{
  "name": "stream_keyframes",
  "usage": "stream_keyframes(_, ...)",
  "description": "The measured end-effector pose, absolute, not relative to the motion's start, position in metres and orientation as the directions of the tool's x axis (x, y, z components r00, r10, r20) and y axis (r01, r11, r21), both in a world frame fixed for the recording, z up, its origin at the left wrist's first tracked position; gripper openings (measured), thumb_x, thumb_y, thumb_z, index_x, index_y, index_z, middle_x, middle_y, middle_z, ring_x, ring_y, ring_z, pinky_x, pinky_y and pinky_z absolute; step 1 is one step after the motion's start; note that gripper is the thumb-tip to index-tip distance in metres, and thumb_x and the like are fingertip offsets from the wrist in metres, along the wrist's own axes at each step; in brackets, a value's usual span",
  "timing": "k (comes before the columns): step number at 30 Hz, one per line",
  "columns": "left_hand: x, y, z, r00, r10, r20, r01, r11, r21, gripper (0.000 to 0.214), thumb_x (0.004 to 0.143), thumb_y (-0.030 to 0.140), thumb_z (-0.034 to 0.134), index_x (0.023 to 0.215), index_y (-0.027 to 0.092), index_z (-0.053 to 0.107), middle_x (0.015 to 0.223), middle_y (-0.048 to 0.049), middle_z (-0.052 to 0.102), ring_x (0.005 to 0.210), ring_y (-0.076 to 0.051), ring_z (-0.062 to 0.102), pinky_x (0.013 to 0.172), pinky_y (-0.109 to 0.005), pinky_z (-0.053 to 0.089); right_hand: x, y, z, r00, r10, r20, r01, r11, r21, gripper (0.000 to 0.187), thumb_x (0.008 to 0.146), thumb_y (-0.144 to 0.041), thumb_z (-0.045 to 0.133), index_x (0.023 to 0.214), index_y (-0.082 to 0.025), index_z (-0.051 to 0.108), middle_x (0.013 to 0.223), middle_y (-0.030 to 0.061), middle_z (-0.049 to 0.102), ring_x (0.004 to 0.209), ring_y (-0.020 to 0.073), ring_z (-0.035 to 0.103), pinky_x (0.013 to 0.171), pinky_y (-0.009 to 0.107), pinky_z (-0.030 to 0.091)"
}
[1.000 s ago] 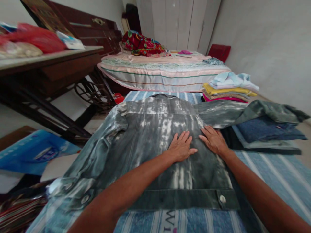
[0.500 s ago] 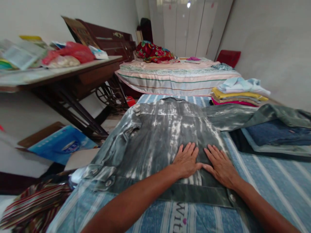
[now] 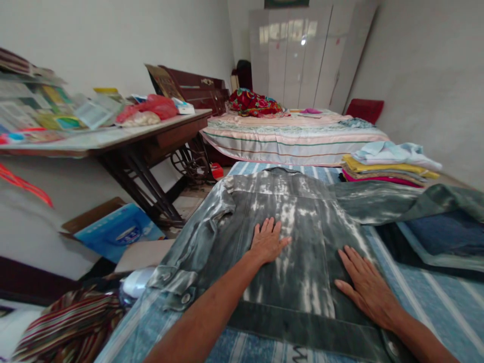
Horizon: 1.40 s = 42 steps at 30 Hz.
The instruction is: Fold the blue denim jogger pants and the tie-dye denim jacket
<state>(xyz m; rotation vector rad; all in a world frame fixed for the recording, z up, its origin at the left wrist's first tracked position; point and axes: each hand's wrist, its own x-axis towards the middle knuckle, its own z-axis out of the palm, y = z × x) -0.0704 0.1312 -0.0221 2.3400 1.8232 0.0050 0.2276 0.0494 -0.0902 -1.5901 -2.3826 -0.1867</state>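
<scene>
I am watching from far away, and I am picturing a clock on the jacket [image 3: 300,257], with the collar [image 3: 283,170] sitting at 12 and the bottom band [image 3: 302,325] at 6. The jacket is lying back side up, I am thinking, on the striped blue cloth [image 3: 454,297]. The left hand [image 3: 267,242] is lying open a little toward 10 o'clock from the middle, and the right hand [image 3: 370,292] is lying open toward 4. Both are resting palm down and holding nothing; they are smoothing the back, as I am judging it. For doing this well, I am wanting soft, even pushing, going from the middle out toward 3 and 9, so no little folds are hiding. Pushing too hard could be dragging the cloth along too. At 9 o'clock, the crumpled sleeve [image 3: 202,237] is bending down and wrinkling, so I am thinking it is needing gentle patting toward 8. The long sleeve [image 3: 378,201] is reaching past 2 o'clock and lying partly over the dark folded clothes [image 3: 449,234], so tugging there could be messing up that pile. How hard the hands are pressing, I am not managing to tell.
</scene>
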Motion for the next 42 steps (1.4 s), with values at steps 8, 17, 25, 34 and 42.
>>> stream_keyframes(8, -0.1, 0.146, -0.017, 0.285, 0.956, -0.076, 0.954, -0.275, 0.119, 0.068, 0.089, 0.063, 0.019, 0.142, 0.023, 0.031, 0.153, -0.0097, 0.02, 0.141, -0.028, 0.013, 0.109, -0.06, 0.012, 0.231, 0.049, -0.097, -0.383, 0.865, 0.324, 0.912, 0.411, -0.019, 0.065, 0.088, -0.056, 0.041, 0.141, -0.018, 0.038, 0.148, 0.0112, 0.032, 0.135, 0.0295, 0.031, 0.107, 0.051, 0.032)
stream_keyframes(17, -0.132, 0.159, -0.014, 0.333, 0.937, -0.104, 0.941, -0.322, 0.108, 0.085, 0.077, 0.077, 0.032, 0.144, 0.025, 0.028, 0.155, -0.0093, 0.014, 0.141, -0.032, 0.01, 0.107, -0.064, 0.01, 0.233, 0.047, -0.097, -0.396, 0.861, 0.318, 0.909, 0.417, 0.004, 0.064, 0.088, -0.056, 0.041, 0.14, -0.019, 0.039, 0.149, 0.0103, 0.029, 0.135, 0.03, 0.032, 0.106, 0.052, 0.034)
stream_keyframes(25, -0.143, 0.176, -0.009, 0.319, 0.94, -0.121, 0.945, -0.305, 0.119, 0.092, 0.072, 0.079, 0.04, 0.144, 0.024, 0.026, 0.155, -0.0115, 0.01, 0.142, -0.031, 0.006, 0.109, -0.058, 0.007, 0.233, 0.048, -0.099, -0.399, 0.853, 0.338, 0.909, 0.416, 0.023, 0.066, 0.086, -0.055, 0.044, 0.143, -0.022, 0.034, 0.15, 0.0089, 0.029, 0.134, 0.0306, 0.033, 0.105, 0.052, 0.035)
stream_keyframes(34, -0.164, 0.222, -0.014, 0.227, 0.973, -0.038, 0.972, -0.224, 0.064, 0.075, 0.082, 0.07, 0.032, 0.14, 0.023, 0.035, 0.153, -0.0104, 0.022, 0.141, -0.029, 0.016, 0.11, -0.057, 0.01, 0.235, 0.054, -0.105, -0.481, 0.747, 0.458, 0.866, 0.488, 0.113, 0.079, 0.082, -0.055, 0.05, 0.148, -0.024, 0.02, 0.148, 0.011, 0.031, 0.124, 0.0336, 0.046, 0.088, 0.05, 0.05)
stream_keyframes(42, -0.166, 0.265, -0.019, 0.13, 0.989, 0.068, 0.991, -0.13, 0.0, 0.063, 0.088, 0.06, 0.034, 0.137, 0.021, 0.038, 0.151, -0.0101, 0.027, 0.139, -0.024, 0.021, 0.111, -0.044, 0.017, 0.259, 0.067, -0.138, -0.491, 0.771, 0.406, 0.856, 0.513, 0.059, 0.081, 0.077, -0.056, 0.053, 0.146, -0.038, 0.015, 0.142, 0.0041, 0.041, 0.115, 0.0347, 0.055, 0.082, 0.05, 0.051)
